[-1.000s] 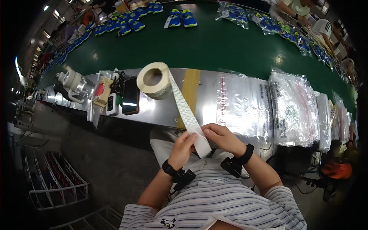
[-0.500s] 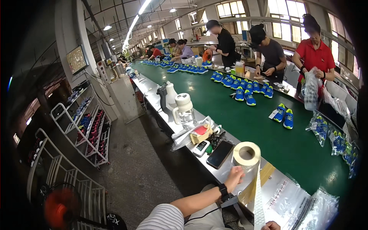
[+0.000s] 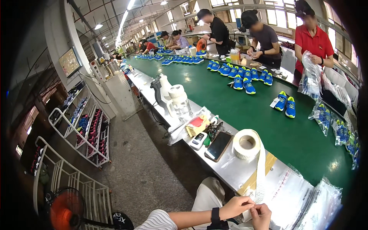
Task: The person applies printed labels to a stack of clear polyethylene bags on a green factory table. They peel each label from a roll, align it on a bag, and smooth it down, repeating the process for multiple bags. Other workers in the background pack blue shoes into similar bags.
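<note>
My left hand, a dark band on its wrist, has its thumb and fingers pinched together. Its fingertips meet those of my right hand near the table's front edge. Whatever lies between the left fingertips is too small to make out. A pale strip of labels runs down from a thick label roll on the table and passes by both hands. The right fingers are closed at this strip, though its lower end is partly hidden by the hands. Flat clear plastic bags lie just right of the strip.
On the metal table are a phone, a small white device, a yellow box and a clear jug. Blue shoes stand on the green conveyor. Several people work across it. A fan stands at lower left.
My left hand has moved from beside the label roll down to my right hand, and their fingertips now meet. The right hand has come up further into view.
</note>
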{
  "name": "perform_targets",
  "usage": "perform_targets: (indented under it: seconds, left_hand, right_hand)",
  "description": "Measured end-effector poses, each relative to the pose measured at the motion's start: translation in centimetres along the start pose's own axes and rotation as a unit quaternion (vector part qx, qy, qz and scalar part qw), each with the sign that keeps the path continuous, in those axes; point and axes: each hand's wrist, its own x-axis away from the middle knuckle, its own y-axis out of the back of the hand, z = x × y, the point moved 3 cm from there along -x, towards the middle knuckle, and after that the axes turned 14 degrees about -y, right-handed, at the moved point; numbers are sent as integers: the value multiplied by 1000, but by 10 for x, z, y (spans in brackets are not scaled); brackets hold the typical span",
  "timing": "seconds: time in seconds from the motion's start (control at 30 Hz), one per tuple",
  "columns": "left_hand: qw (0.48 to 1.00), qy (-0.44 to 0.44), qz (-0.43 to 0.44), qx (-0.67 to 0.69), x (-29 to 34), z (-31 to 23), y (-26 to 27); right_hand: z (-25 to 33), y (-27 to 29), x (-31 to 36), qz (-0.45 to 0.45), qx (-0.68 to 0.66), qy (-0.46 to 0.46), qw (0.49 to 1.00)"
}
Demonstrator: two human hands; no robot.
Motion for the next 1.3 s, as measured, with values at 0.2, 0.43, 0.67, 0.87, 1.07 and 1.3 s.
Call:
perform_targets:
  seconds: [0.2, 0.43, 0.67, 0.87, 1.07, 1.3]
  left_hand:
    - [998, -37, -47, 33, -19, 11, 4]
    - [924, -199, 185, -270, -47, 0, -46]
    - [819, -155, 307, -459, -33, 32, -68]
    - [827, -170, 276, -459, -24, 33, -65]
    - [834, -161, 303, -433, -34, 28, -63]
    - [923, 70, 257, 277, -108, -25, -123]
  right_hand:
    - [-17, 16, 10, 16, -27, -107, 994]
    - [-85, 64, -23, -340, 171, 44, 924]
    - [-100, 53, -43, -415, 275, -21, 867]
    - [-117, 54, -45, -431, 317, 3, 845]
    - [-168, 112, -12, -437, 49, -22, 898]
    - [-110, 106, -3, -331, -34, 15, 943]
